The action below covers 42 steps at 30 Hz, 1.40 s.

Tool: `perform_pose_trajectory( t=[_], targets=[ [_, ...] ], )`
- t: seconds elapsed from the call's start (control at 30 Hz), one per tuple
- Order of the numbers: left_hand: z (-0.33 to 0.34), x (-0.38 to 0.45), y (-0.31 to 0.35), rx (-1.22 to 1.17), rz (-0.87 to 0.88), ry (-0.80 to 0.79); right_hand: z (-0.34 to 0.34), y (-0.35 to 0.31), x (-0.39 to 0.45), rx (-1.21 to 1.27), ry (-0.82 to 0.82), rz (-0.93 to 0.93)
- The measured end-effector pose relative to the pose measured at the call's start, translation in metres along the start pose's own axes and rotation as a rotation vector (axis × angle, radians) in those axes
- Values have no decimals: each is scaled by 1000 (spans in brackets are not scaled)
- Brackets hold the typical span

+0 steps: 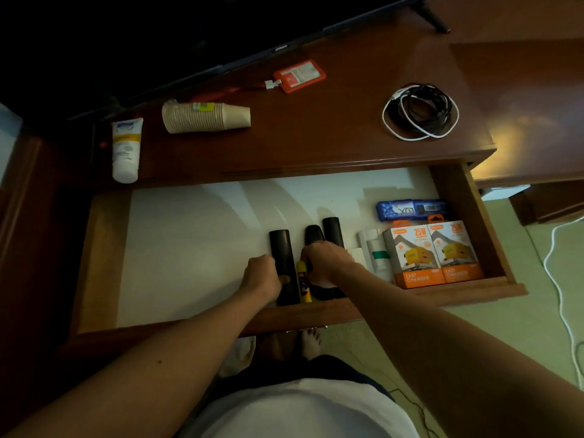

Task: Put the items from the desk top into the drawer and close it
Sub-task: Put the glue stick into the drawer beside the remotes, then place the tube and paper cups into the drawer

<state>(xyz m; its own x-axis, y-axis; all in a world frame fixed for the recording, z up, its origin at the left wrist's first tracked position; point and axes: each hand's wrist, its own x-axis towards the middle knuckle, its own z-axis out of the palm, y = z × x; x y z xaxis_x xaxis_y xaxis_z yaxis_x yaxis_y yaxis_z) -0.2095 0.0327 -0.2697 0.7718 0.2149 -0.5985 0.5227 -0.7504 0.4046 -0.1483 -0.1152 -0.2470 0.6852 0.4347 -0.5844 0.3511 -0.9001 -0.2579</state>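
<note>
Desk-top items wait on the far side: a white lotion tube at the far left, a sleeve of stacked paper cups lying on its side just right of it, a red badge holder farther back, and a coil of black and white cables at the far right. All look light. The tube is probably soft and best pinched around its middle; the cups likely crush easily, so a loose grasp around the whole stack suits them; the flat badge needs a fingertip under an edge; the floppy coil should be gathered as one bundle or it may unwind.

Below, the drawer stands pulled wide open, its white floor holding three black remotes, a small yellow tube, white bottles, two orange charger boxes and a blue packet at the right. The left hand curls its fingers around the near end of the leftmost black remote. The right hand grips the middle remote, knuckles up. Both seem to be settling the smooth, rigid remotes side by side near the front wall.
</note>
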Motion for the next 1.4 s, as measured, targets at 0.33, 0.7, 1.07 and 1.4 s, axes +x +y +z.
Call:
perform_pose_trajectory(
  t=[0.33, 0.7, 1.07, 1.4],
  targets=[
    [3, 0, 7, 93, -14, -56, 3, 7, 1, -22, 14, -79],
    [-2, -4, 12, 182, 1, -44, 0, 8, 9, -135, -23, -129],
    [-59, 2, -11, 93, 21, 141, -38, -32, 26, 35, 182, -147],
    [-195, 19, -21, -176, 91, 588, -120, -126, 71, 104, 621, -347]
  ],
)
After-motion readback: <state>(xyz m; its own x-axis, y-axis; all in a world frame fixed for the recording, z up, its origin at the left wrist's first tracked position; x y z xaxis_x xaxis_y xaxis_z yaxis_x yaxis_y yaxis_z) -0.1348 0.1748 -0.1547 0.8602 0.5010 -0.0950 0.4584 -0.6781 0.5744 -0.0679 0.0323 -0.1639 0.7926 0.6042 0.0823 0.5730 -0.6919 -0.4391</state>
